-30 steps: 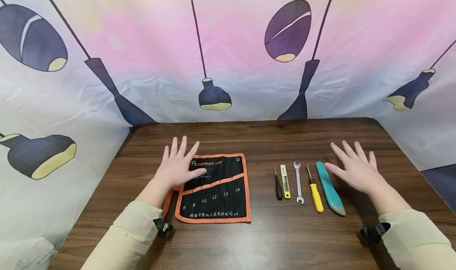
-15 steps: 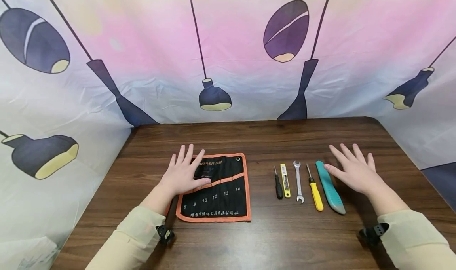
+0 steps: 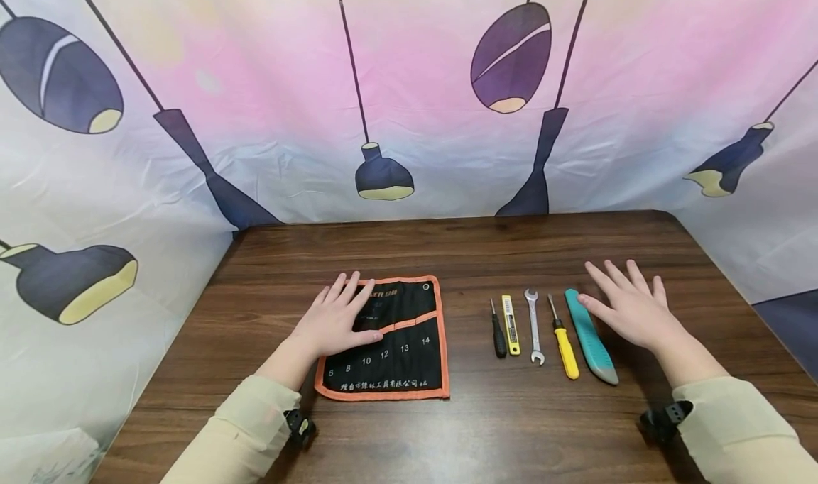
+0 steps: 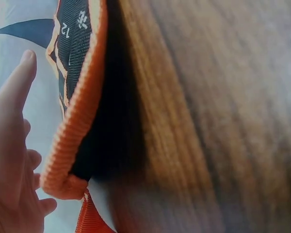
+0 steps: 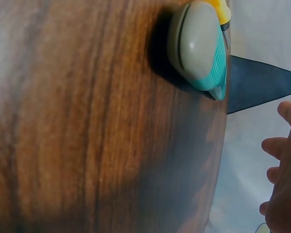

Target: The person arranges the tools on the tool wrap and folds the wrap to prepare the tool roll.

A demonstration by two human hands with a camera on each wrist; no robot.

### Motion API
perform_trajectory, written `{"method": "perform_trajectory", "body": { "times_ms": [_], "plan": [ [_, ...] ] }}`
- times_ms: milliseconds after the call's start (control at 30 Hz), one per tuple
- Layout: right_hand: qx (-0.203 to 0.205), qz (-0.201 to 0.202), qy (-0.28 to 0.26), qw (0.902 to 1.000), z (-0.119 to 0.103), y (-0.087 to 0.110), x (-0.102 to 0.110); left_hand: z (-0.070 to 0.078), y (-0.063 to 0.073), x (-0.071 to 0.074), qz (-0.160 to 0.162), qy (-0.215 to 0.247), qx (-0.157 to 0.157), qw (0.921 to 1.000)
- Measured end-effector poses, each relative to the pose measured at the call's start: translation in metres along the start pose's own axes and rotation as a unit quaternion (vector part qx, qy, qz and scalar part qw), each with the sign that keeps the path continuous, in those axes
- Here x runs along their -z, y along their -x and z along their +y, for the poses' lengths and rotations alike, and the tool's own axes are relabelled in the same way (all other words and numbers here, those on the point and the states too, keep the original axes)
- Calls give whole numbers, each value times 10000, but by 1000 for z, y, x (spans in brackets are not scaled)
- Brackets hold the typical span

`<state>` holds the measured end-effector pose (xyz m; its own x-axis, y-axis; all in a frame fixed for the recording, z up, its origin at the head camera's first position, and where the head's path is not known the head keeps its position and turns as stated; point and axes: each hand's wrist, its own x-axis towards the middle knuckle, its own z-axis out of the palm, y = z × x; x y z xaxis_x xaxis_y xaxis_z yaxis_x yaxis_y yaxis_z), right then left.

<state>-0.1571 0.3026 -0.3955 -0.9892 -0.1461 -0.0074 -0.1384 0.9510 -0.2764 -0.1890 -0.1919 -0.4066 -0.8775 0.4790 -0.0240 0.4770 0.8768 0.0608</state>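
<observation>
Your left fingers (image 3: 361, 299) are straight and loosely spread, holding nothing, with the thumb pointing to your right; your right fingers (image 3: 601, 279) are also straight and more widely fanned, and hold nothing. Your left hand (image 3: 332, 326) is palm down over the upper left part of the pouch (image 3: 405, 363), though you cannot tell from here whether it touches the cloth. Your right hand (image 3: 629, 309), palm down too, is just beside the teal-handled tool (image 3: 593, 342), its thumb tip overlapping that tool's far end in the head view, while the right wrist view shows the fingers raised off the surface (image 3: 486, 427). Both your forearms reach in from the near corners in pale sleeves (image 3: 741, 424), each wrist bearing a small black device (image 3: 300, 427). The pouch lies spread on the surface, black with orange edging, its front panel numbered 6, 8, 10, 12, 13 and 14 below a slanting orange seam; what its pockets hold is hidden. To its right, well apart from it, a row runs lengthwise away from you: a black screwdriver (image 3: 499, 336), a flat yellow strip (image 3: 510, 326), a double-ended wrench (image 3: 535, 329), a yellow-handled screwdriver (image 3: 565, 348), then the teal-handled tool. Behind stands a backdrop (image 3: 447, 157) printed with hanging lamps.
</observation>
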Motion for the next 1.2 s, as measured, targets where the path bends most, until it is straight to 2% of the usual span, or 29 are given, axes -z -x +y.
{"method": "perform_trajectory", "body": {
  "times_ms": [600,1200],
  "plan": [
    [60,-178,-88,9998,0,1,-3,7,6,-12,119,155,-237,9995],
    [49,-204,-165,9996,2,2,-5,9,5,-23,-91,230,-228,9994]
  ]
}}
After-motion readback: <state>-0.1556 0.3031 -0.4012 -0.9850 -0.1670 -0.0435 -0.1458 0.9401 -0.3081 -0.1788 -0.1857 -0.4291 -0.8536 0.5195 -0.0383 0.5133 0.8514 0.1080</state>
